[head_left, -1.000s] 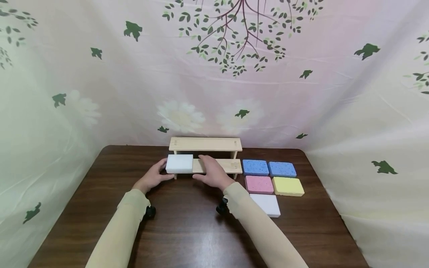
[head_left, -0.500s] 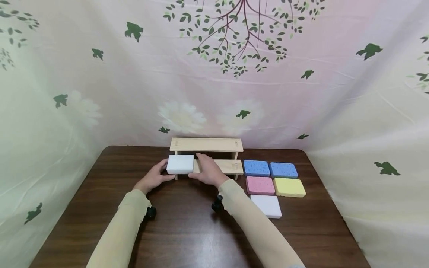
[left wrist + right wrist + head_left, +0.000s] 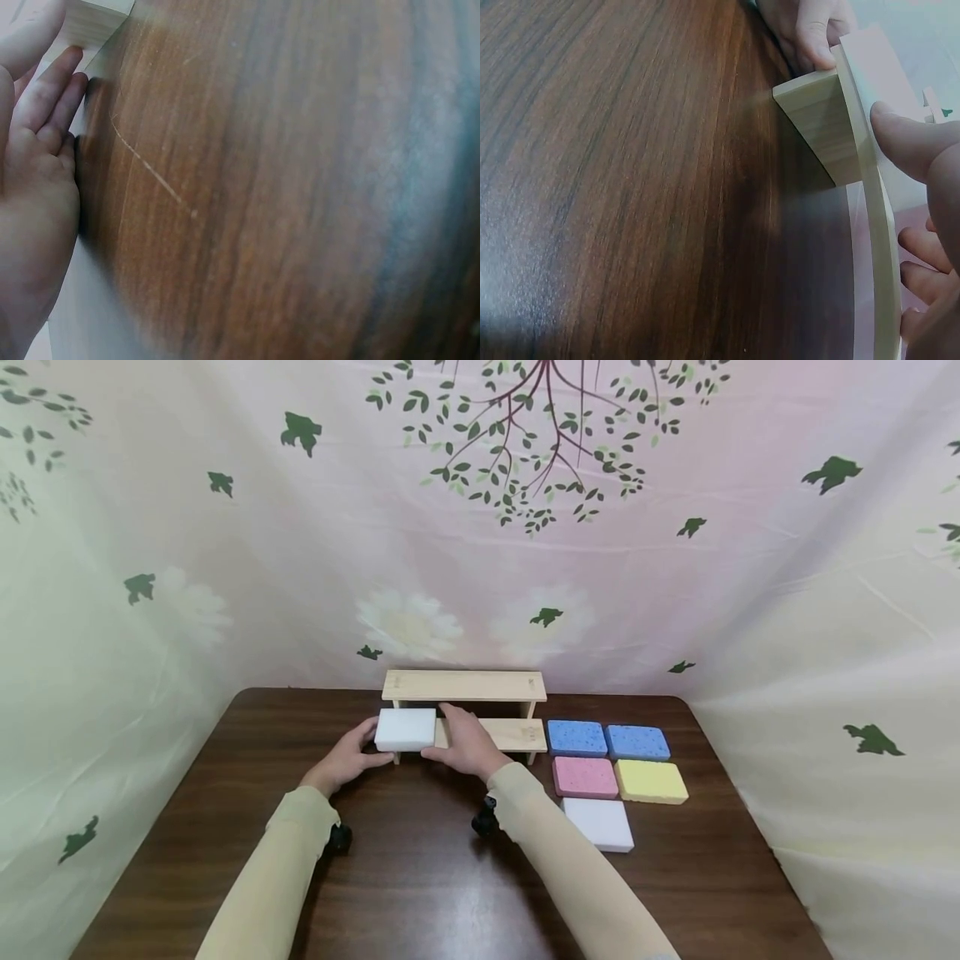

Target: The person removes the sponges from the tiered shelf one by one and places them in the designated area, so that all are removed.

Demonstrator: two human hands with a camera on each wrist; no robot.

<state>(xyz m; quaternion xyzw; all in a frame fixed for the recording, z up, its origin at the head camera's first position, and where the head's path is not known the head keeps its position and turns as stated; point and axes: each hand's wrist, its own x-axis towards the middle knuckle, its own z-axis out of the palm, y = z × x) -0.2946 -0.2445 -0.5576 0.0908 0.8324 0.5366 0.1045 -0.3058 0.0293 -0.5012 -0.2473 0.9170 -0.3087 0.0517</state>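
Note:
A white sponge (image 3: 406,729) lies on the left end of the lower tier of a small two-tier wooden shelf (image 3: 491,734). My left hand (image 3: 347,758) is at the sponge's left end, fingers along its side and thumb by the shelf's front corner. At the other end, my right hand (image 3: 467,743) has its thumb at the sponge's front right edge and its fingers toward the back. In the right wrist view that thumb (image 3: 904,142) touches the white sponge (image 3: 885,75), and the other fingers show beyond the shelf board. The left wrist view shows my left fingers (image 3: 49,97) near a wooden shelf corner.
Right of the shelf lie two blue sponges (image 3: 577,738), a pink sponge (image 3: 585,777), a yellow sponge (image 3: 651,782) and another white sponge (image 3: 597,824), on the dark wooden table (image 3: 420,893). The upper tier (image 3: 465,685) stands behind. A printed curtain (image 3: 465,568) surrounds the table's back and sides.
My right hand has moved left along the lower tier until its thumb meets the white sponge's right end. The left hand and the sponge keep their places on the shelf.

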